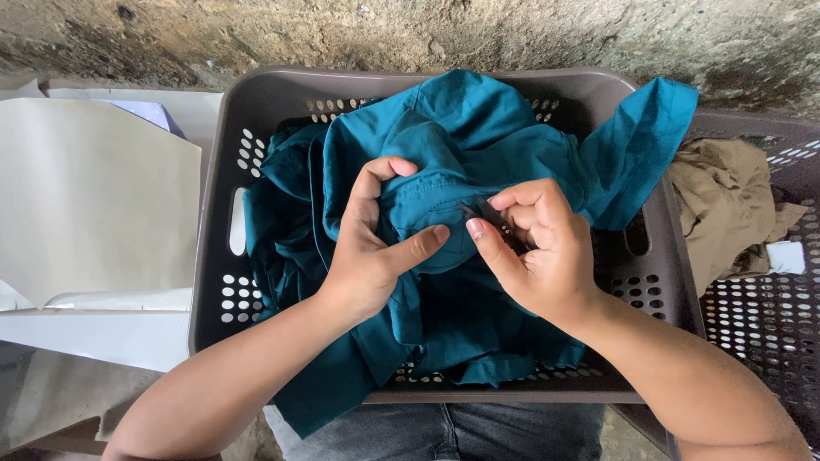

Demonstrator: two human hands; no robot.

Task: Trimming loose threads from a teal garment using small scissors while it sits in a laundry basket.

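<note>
A teal garment (pixel 453 171) lay heaped in a grey perforated basket (pixel 256 94), spilling over the near rim toward the person's lap, with one flap thrown over the right wall. The left hand (pixel 371 248) gripped a raised fold of the cloth, its fingers (pixel 376 183) curled over the top and the thumb pressed against the front, so the fold stood pinched and taut. The right hand (pixel 534 252) met it just beside that fold, thumb and forefinger closed on a small dark thing at the seam; what it was could not be told, perhaps a small tool or a tag.

The cloth looked soft, light and limp, a thin woven stuff that would drape and slide unless bunched. It seemed unlikely to slip from dry fingers, and not fragile, though a seam might pucker if pulled hard. The best hold appeared to be a folded edge or seam, where the layers doubled and gave some body.

A second dark basket (pixel 760 324) stood touching the first on the right, holding a tan cloth (pixel 726 205). Pale sheets of paper (pixel 85 196) lay to the left. A rough stone wall (pixel 427 34) stood behind.
</note>
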